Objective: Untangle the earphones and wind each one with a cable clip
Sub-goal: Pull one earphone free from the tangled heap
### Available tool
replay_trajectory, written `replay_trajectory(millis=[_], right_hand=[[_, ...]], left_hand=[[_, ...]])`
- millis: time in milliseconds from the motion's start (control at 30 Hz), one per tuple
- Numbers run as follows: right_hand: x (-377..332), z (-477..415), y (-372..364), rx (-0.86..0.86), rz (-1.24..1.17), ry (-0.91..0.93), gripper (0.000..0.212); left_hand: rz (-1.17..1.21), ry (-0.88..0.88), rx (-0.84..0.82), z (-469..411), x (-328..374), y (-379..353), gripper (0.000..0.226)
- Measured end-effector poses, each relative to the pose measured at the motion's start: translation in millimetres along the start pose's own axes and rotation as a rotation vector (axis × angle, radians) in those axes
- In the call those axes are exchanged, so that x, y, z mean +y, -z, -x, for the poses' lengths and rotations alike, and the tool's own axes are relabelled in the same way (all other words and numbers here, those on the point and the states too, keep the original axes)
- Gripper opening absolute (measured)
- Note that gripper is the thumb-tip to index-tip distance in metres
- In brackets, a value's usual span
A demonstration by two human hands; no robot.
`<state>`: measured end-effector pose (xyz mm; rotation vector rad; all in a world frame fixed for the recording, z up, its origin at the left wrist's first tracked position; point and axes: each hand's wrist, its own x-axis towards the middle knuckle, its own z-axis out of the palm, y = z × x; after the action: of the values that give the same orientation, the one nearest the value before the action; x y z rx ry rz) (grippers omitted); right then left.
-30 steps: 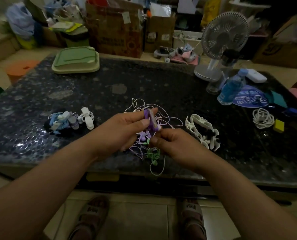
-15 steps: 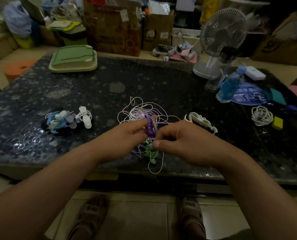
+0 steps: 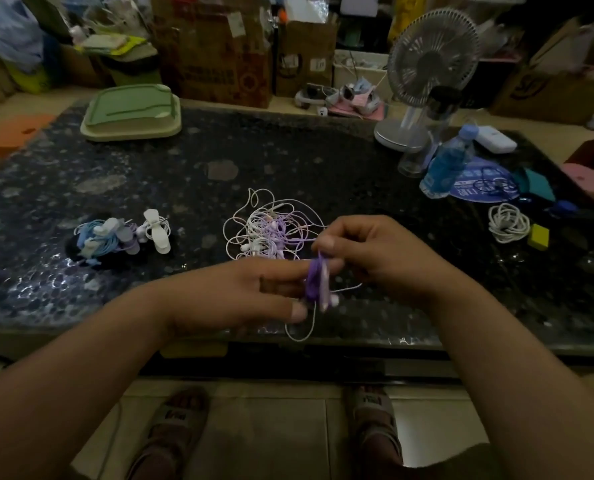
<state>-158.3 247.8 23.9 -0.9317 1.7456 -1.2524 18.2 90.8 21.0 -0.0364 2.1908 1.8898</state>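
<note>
A small purple earphone bundle (image 3: 315, 282) with a cable clip is held upright over the table's near edge. My left hand (image 3: 240, 296) pinches it from the left. My right hand (image 3: 375, 258) pinches its top from the right, fingers curled. A thin white cable (image 3: 300, 332) loops down from the bundle. Behind my hands lies a tangle of white and purple earphones (image 3: 271, 230) on the dark stone table (image 3: 288, 161). A pile of wound, clipped earphones (image 3: 115, 237) lies at the left. The spare white clips are hidden behind my right hand.
A green tray (image 3: 132, 112) sits at the back left. A desk fan (image 3: 427, 71), a clear cup, a blue bottle (image 3: 444, 164) and a blue card stand at the back right. A coiled white cable (image 3: 508, 223) and a yellow block (image 3: 538, 236) lie at the right.
Both hands drifted right with the purple bundle, and my right hand rose above it to pinch its top. The green earphone seen below the hands before is out of sight.
</note>
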Motion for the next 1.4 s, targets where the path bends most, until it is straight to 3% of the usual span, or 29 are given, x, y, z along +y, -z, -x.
replay_trajectory(millis=[100,167,267,367,500,600,733,867,1000,1233,1400], right_hand=[[12,-6,-15,-0.047,-0.217,-0.057,0.022],[16,-7,-27,-0.018,-0.103,-0.057,0.024],[11,-5,-47,0.057,0.120,-0.010,0.025],[6,-4,-56,0.078,0.209,-0.048,0.020],[4,-3,-57,0.133,-0.037,-0.149,0.015],[4,-4,-56,0.138,-0.128,-0.182,0.016],[3,-6,-51,0.119,-0.205,-0.175,0.015],[-1,-4,-44,0.119,-0.213,-0.144,0.014],[1,-2,-43,0.150,-0.157,-0.152,0.014],[5,-2,-48,0.235,0.212,-0.030,0.010],[2,-4,-49,0.209,0.078,-0.105,0.016]], left_hand=[[0.270,-0.127,0.198,1,0,6,0.068],[0.306,-0.140,0.369,-2,4,10,0.070],[0.144,-0.066,0.506,-7,2,9,0.072],[-0.185,-0.049,0.514,-11,-13,7,0.083],[-0.593,-0.047,0.578,-13,-21,8,0.079],[-0.736,-0.064,0.575,-13,-18,6,0.070],[-0.727,-0.088,0.604,-17,-24,6,0.048],[-0.543,-0.133,0.605,-21,-24,7,0.026],[-0.553,-0.136,0.587,-22,-21,2,0.036],[-0.655,-0.046,0.534,-25,-26,1,0.027],[-0.536,-0.031,0.524,-26,-29,0,0.037]])
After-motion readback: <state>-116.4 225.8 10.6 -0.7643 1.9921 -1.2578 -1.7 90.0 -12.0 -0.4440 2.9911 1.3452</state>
